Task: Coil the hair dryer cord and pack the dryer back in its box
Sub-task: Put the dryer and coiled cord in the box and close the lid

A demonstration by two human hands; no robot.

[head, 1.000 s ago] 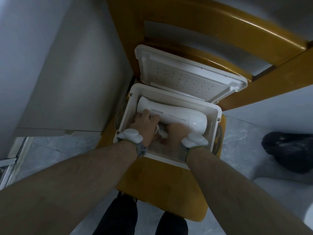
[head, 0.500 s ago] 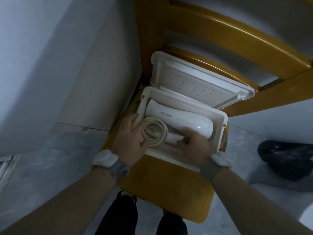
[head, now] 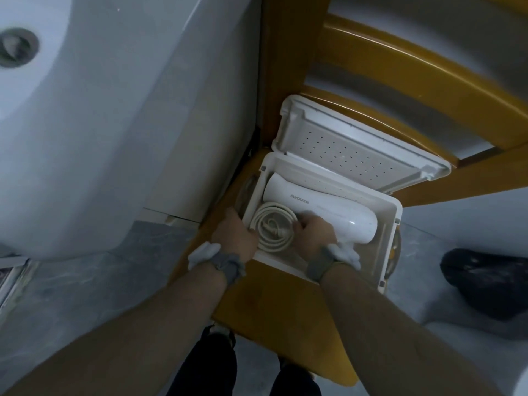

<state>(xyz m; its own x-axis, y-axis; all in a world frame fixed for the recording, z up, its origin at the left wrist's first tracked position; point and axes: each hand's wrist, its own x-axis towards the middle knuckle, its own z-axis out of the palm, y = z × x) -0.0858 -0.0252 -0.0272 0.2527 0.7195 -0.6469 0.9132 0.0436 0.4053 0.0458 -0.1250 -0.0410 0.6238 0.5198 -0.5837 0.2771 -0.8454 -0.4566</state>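
A white hair dryer (head: 323,212) lies on its side inside the open white box (head: 385,232), nozzle to the left. Its cream cord (head: 273,228) sits coiled in the box's near left corner, against the dryer. My left hand (head: 235,234) grips the box's left front corner, thumb touching the coil's edge. My right hand (head: 314,234) rests inside the box, fingers curled on the coil's right side and the dryer's handle, which is hidden beneath it. The perforated lid (head: 354,147) stands open at the back.
The box sits on a yellow wooden chair (head: 274,298) whose curved backrest (head: 428,72) rises behind. A white washbasin (head: 85,110) stands close on the left. A black bag (head: 485,281) lies on the floor at right. My legs show below the seat.
The camera has shifted right and closer. My left hand has moved from over the coil to the box's left corner. My right hand has slid left, onto the coil's right side.
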